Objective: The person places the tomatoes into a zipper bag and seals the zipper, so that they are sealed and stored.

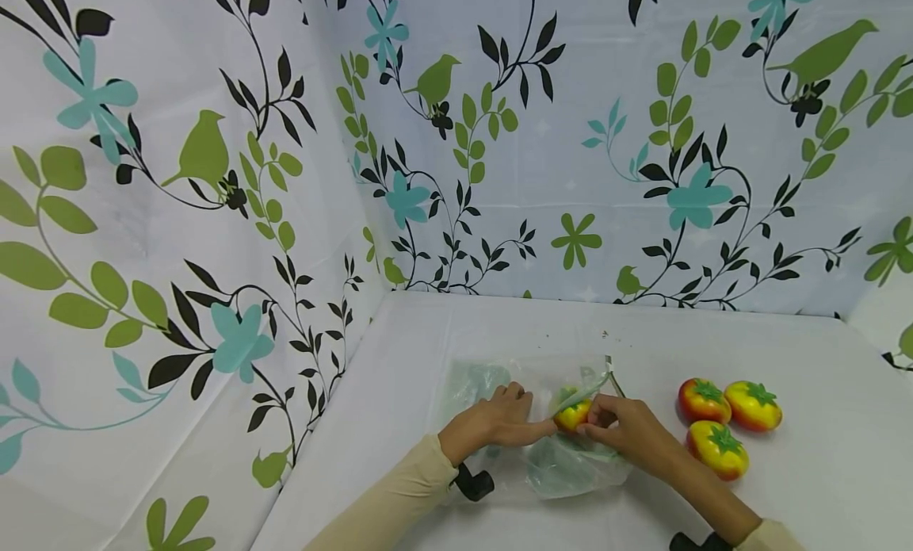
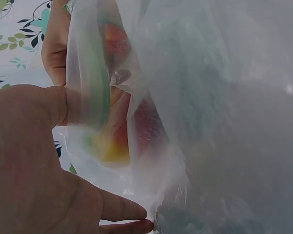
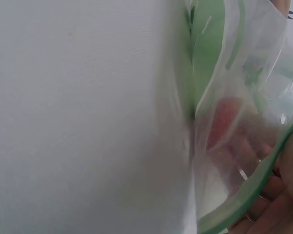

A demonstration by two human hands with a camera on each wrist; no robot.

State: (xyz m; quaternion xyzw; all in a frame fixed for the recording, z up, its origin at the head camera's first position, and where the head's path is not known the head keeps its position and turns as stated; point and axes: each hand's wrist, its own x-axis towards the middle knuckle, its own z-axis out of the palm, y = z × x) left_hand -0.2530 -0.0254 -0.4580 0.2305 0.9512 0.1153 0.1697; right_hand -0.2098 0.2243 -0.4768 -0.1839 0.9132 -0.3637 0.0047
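A clear zip bag with a green seal strip lies on the white table, its mouth parted. Inside that mouth sits a red-and-yellow toy fruit with a green leafy top. My left hand rests on the bag from the left, fingers spread, with its thumb stretched to the bag's edge beside the fruit. From the right, my right hand pinches the rim of the bag between thumb and forefinger. Through the film in the left wrist view, the fruit shows blurred.
Three more such toy fruits lie grouped on the table, right of my right hand. Another crumpled greenish plastic part lies beyond my left hand. A patterned curtain hangs along the table's back and left.
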